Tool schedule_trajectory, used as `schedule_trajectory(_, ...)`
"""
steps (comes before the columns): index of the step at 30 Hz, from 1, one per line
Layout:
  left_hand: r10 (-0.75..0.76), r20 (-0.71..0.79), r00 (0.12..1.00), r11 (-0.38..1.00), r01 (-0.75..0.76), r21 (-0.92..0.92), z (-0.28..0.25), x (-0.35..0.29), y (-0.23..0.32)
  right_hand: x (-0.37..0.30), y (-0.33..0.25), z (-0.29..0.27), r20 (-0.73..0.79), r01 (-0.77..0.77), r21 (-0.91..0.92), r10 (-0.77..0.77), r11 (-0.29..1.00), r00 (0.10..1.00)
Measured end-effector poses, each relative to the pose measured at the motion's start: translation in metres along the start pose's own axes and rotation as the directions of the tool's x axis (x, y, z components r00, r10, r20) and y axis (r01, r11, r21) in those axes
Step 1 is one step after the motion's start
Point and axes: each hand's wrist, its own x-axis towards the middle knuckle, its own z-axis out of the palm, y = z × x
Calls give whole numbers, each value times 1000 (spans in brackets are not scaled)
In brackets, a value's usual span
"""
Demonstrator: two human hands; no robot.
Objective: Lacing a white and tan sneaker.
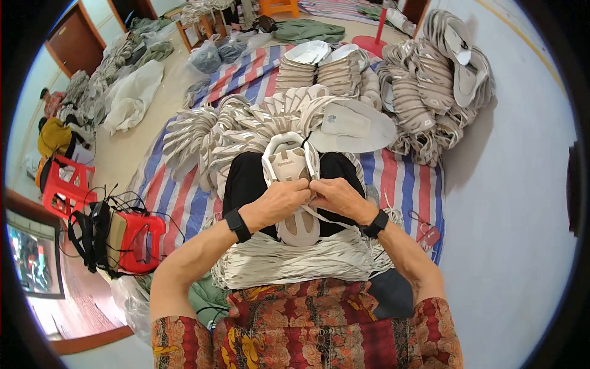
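Observation:
A beige and white shoe upper (288,161) rests on my lap between my knees, its tongue and collar pointing away from me. My left hand (284,200) lies across the middle of it, thumb and fingers pinched together at the lace opening; what they pinch is hidden. Fingertips of my right hand (337,198) meet the left ones there, also closed. A pale flat shoelace (324,218) trails from under the right hand toward my right thigh. Across my lap, nearer to me, lies a thick bundle of off-white shoelaces (295,265).
Beyond my knees, stacked shoe uppers (236,126) cover a striped sheet (393,184). More bundles of uppers (424,86) lean by the right wall. Red stools (140,243) with cables and a black strap stand at left. A person (55,138) sits far left.

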Motion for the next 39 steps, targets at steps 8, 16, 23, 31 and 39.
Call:
schedule_trajectory(8,-3,123,992,996,-8,88,-1,3,-2,1,-7,-3,13,-81,-22,81,996,997)
schedule_trajectory(16,-162,187,969,948,100,303,3,14,21,-1,-4,-1,54,-135,-26,136,990,989)
schedule_trajectory(23,-27,231,973,890,-82,449,-1,11,24,-3,-8,3,1,-209,-34,209,977,978)
schedule_trajectory(31,97,-166,981,786,27,617,-34,30,-34,2,-13,-1,68,-245,57,241,968,968)
schedule_trajectory(39,-257,-548,796,966,199,-164,-35,-17,-35,11,-31,-15,130,-286,74,275,955,953)
